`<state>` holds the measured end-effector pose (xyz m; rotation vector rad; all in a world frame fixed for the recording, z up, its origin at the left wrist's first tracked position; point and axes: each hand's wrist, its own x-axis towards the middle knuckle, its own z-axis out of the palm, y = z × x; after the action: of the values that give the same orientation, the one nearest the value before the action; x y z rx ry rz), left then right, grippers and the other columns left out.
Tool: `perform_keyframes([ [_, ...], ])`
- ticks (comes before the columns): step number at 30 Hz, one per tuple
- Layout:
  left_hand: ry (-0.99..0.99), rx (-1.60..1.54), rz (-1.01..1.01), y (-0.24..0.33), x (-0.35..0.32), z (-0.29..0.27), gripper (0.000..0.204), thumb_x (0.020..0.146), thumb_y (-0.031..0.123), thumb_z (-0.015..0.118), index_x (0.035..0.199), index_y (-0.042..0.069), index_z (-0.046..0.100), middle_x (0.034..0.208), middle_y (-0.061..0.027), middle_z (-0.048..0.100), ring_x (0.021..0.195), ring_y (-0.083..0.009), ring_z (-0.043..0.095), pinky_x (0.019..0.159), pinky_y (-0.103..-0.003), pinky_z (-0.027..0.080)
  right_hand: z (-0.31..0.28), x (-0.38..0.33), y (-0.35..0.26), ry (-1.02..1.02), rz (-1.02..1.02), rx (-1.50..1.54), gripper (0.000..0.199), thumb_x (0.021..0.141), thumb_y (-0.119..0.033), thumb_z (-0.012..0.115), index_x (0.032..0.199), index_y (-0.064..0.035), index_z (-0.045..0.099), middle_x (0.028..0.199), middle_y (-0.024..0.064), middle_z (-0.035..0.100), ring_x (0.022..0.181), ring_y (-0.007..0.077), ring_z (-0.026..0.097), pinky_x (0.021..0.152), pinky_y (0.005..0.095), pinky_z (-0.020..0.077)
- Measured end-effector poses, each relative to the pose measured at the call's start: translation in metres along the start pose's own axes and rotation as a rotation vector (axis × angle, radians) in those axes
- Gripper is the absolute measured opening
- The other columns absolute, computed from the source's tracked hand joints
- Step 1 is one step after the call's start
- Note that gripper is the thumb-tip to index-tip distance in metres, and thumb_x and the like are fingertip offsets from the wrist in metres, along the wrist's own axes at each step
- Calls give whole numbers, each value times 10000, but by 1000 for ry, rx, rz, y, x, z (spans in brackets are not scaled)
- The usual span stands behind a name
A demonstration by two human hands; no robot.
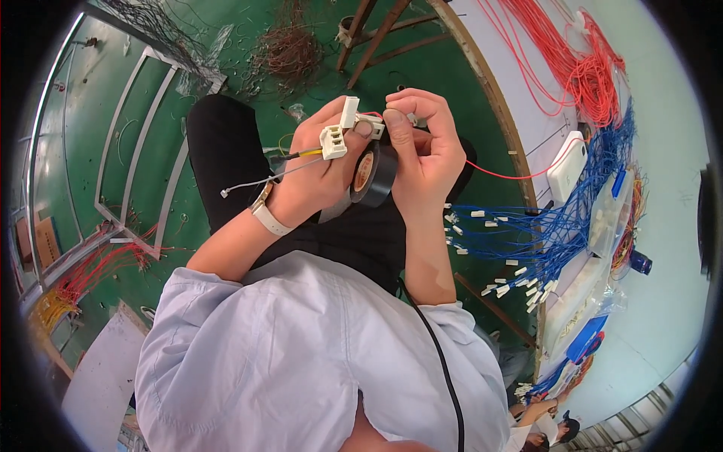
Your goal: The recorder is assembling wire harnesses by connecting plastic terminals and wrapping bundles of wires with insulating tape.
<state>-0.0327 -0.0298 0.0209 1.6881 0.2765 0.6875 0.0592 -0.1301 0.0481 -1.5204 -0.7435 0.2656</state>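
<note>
Both hands meet above my lap. My left hand is closed around several white plastic connectors, with a grey cable tie and a short yellow-and-black wire sticking out beside them. My right hand pinches with thumb and forefinger close to those connectors. A thin red wire runs from the table into it; the exact grip is hidden by the fingers. Between the hands hangs a roll of black tape, touching the right palm; what bears it cannot be made out.
On my right, a curved-edge table carries red wire coils, a white box-shaped object and blue wires with white connectors hanging over its edge. A metal frame stands left; tangled wires lie on the green floor.
</note>
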Motion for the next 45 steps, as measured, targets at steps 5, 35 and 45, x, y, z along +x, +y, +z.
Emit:
perform_keyframes([
  [5,16,-46,-5,2,-1,0,181,930,112,492,835,-21,570,777,-116,488,627,-262,483,568,-343,398,0,0,-1,-7,-12,-29,85,904,-83,621,918,-2,603,1021,83,586,722,73,583,556,191,475],
  [35,73,406,421,6,6,-8,143,778,93,671,747,37,545,737,-74,479,558,-213,512,429,-309,416,6,-19,-15,58,14,27,70,901,-44,596,947,1,570,1060,93,525,791,98,581,667,232,496],
  [45,82,587,503,0,-1,-5,179,680,94,717,798,54,590,755,-56,481,571,-185,532,416,-293,419,0,-15,-19,-13,183,315,84,944,-80,542,984,-16,506,848,20,575,709,60,562,625,205,436],
])
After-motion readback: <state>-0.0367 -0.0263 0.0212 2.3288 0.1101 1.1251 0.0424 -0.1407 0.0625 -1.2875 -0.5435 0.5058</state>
